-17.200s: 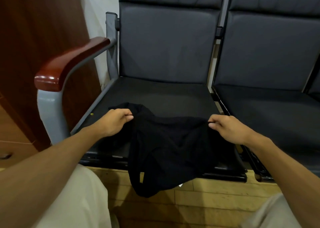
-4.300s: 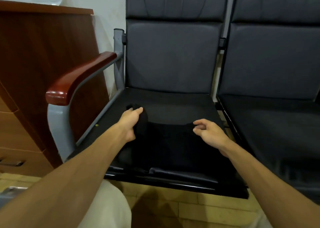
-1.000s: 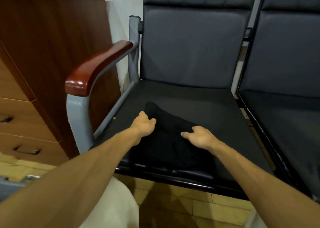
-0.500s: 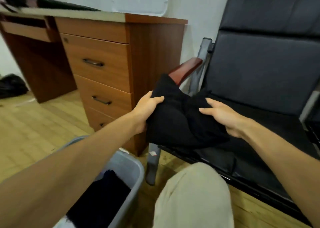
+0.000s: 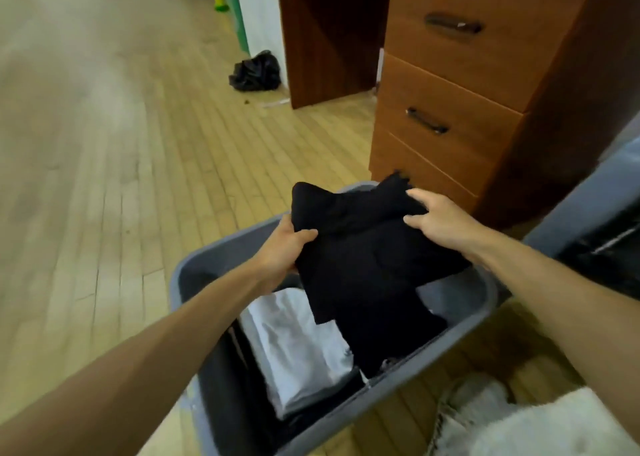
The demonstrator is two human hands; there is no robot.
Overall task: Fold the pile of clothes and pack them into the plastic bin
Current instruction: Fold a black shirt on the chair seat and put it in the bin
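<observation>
**Item 1, black garment** (image 5: 363,255). Folded into a thick pad and held in the air above the far right corner of the bin (image 5: 460,331). Its lower part dips inside, near the right wall. I cannot separate it from any dark cloth already lying there. I judge that 2 hands hold it flat so the folds survive the lowering.

**Item 2, left hand** (image 5: 284,248). On the garment's left edge, with the fingers (image 5: 291,225) curled round the cloth and the thumb clamped on top. The forearm reaches in from the lower left over the bin's left wall, and the wrist is nearly straight.

**Item 3, right hand** (image 5: 440,223). On the garment's far right corner, with the fingers (image 5: 420,196) spread and slightly bent across the top, probably to pin the layers. Whether the thumb grips underneath I cannot tell. The forearm enters from the right, above the bin's right rim.

**Item 4, bin contents.** There is 1 white folded piece (image 5: 298,345) along the middle, with dark cloth beside the left wall. The right side looks freer, which I take as the reason for the aim.

**Item 5, surroundings.** The bin stands on the wooden floor (image 5: 104,144). The drawers (image 5: 450,85) are just beyond its far right corner. A black bag (image 5: 255,73) lies well apart.
</observation>
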